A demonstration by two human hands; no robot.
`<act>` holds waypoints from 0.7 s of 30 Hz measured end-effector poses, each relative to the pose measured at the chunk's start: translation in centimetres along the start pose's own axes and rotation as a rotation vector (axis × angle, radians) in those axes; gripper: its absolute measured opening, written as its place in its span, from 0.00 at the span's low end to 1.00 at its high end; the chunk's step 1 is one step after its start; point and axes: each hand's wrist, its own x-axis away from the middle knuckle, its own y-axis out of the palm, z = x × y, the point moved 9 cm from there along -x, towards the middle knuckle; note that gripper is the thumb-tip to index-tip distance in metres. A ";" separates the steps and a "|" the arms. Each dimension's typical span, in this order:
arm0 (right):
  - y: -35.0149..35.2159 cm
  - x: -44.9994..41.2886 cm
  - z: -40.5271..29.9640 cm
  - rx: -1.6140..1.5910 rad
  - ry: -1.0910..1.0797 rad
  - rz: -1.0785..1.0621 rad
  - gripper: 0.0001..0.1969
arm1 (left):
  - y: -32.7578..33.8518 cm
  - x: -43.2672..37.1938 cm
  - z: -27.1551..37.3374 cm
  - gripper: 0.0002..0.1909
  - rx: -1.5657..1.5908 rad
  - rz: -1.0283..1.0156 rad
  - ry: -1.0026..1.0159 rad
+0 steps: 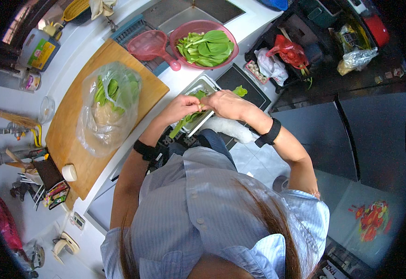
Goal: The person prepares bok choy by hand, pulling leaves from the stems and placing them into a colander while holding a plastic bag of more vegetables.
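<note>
Pinched between the fingertips of my left hand (179, 109) is a small pale-green vegetable stalk (201, 105). My right hand (225, 104) meets it there with fingers bent onto the same stalk; its fingertips are partly hidden. Both hands are above a white plastic bin (208, 83), where loose green leaves (199, 93) show. A long green stalk (178, 128) slants across the bin's near edge below my left hand. Beyond the bin, a pink plastic basin (235, 55) holds a pile of leafy greens (210, 48). To the left, a clear plastic bag (94, 139) with more greens inside rests on a wooden board (157, 87).
A pink strainer (149, 45) with a handle lies beside the basin, near the sink (189, 17). A leaf (240, 91) lies past my right hand. Something white and furry (227, 129) is below my right wrist. A tape roll (69, 172) stands on the board.
</note>
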 end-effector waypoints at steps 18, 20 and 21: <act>-0.3 0.1 2.6 -0.799 0.043 0.348 0.11 | -0.3 0.2 1.3 0.10 0.867 0.030 0.060; 1.3 -0.3 3.8 -0.942 0.083 0.373 0.12 | -0.8 0.0 1.0 0.11 0.863 0.144 0.057; 2.1 -0.5 4.5 -1.090 0.125 0.399 0.13 | -0.8 -0.2 0.8 0.11 0.865 0.150 0.057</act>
